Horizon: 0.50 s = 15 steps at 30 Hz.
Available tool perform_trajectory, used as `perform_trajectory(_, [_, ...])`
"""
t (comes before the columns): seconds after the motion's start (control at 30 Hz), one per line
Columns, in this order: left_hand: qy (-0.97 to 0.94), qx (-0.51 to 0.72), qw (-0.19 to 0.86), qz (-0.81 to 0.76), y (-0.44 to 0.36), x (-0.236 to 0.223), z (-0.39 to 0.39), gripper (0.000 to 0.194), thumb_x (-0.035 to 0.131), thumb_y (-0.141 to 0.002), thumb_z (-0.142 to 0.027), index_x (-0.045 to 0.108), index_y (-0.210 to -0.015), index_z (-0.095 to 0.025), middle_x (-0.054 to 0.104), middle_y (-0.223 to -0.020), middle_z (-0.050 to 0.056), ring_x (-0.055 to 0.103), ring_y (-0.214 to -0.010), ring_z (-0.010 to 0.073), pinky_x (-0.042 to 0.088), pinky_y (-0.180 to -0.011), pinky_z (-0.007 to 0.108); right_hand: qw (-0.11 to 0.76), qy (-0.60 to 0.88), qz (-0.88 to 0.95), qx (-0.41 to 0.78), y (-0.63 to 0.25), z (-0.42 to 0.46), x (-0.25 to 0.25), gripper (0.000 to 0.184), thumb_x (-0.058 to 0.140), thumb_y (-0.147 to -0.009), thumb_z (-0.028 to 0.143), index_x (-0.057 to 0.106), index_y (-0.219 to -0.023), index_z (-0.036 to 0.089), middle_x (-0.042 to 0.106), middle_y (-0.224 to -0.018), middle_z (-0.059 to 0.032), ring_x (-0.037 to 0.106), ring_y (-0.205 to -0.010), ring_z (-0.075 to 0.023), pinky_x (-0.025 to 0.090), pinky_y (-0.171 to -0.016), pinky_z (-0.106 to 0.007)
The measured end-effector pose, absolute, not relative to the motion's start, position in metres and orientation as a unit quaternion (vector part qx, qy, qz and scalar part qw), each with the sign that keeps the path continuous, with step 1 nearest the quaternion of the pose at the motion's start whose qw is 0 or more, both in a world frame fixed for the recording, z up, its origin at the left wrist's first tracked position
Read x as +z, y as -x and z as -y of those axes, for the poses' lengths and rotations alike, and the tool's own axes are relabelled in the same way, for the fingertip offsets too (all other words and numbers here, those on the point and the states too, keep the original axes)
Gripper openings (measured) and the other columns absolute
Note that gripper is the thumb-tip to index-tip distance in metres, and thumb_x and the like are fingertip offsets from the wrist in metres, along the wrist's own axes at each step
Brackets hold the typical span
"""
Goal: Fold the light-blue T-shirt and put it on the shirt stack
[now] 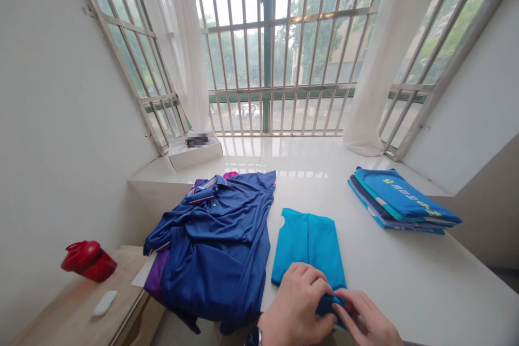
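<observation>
A teal shirt [310, 243] lies folded into a rough rectangle on the white sill, a crease running down its middle. My left hand [300, 297], with a dark watch at the wrist, grips the near edge of this shirt. Close beside it, my right hand [363, 316] pinches the same edge near its right corner. The fabric is bunched between the two hands, and the lower edge is partly hidden by them. To the left, a navy polo shirt [223, 238] is spread out loosely over purple clothing [156, 275], its collar toward the window.
A stack of folded shirts [401, 197] sits at the right. A white box [194, 154] stands by the window bars at the back left. On the wooden cabinet [52, 313] at the lower left are a red shaker bottle [91, 262] and a small white object [105, 303].
</observation>
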<state>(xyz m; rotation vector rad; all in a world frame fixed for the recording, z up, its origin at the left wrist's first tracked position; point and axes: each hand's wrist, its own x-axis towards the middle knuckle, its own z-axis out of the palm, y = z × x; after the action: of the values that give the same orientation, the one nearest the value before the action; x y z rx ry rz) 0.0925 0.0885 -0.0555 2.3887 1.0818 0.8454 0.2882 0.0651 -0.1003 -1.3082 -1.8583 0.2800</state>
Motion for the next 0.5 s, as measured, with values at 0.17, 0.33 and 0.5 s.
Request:
perform_trajectory(0.17, [-0.857, 0.265, 0.169, -0.409, -0.100, -0.052, -0.106, 0.031, 0.076, -0.078, -0.033, 0.061, -0.104, -0.023, 0.064, -0.109, 0.002, 0.056, -0.106, 0.0223, 0.042, -0.093, 0.036, 0.377, 0.525, 0.761, 0.057, -0.290, -0.086, -0.091, 0.031, 0.050, -0.095, 0.051, 0.069, -0.091, 0.026, 0.071, -0.079, -0.0004, 0.069, -0.063, -0.0128, 0.054, -0.056, -0.018])
perform_trajectory(0.33, [-0.856, 0.255, 0.145, -0.425, -0.104, -0.054, -0.115, 0.018, 0.069, -0.087, -0.034, 0.063, -0.100, -0.024, 0.064, -0.108, 0.001, 0.056, -0.105, 0.0214, 0.043, -0.092, 0.036, 0.352, 0.484, 0.795, 0.100, -0.293, -0.099, -0.074, 0.035, 0.044, -0.098, 0.048, 0.065, -0.081, 0.025, 0.065, -0.073, 0.0005, 0.065, -0.062, -0.0116, 0.052, -0.059, -0.019])
perform_trajectory(0.5, [-0.850, 0.261, 0.150, -0.431, -0.106, -0.055, -0.109, 0.014, 0.068, -0.089, -0.033, 0.063, -0.096, -0.022, 0.064, -0.109, 0.002, 0.056, -0.106, 0.0208, 0.045, -0.094, 0.036, 0.336, 0.438, 0.827, 0.108, -0.303, -0.102, -0.071, 0.026, 0.049, -0.098, 0.037, 0.067, -0.082, 0.025, 0.066, -0.083, -0.0014, 0.067, -0.074, -0.0124, 0.055, -0.068, -0.019])
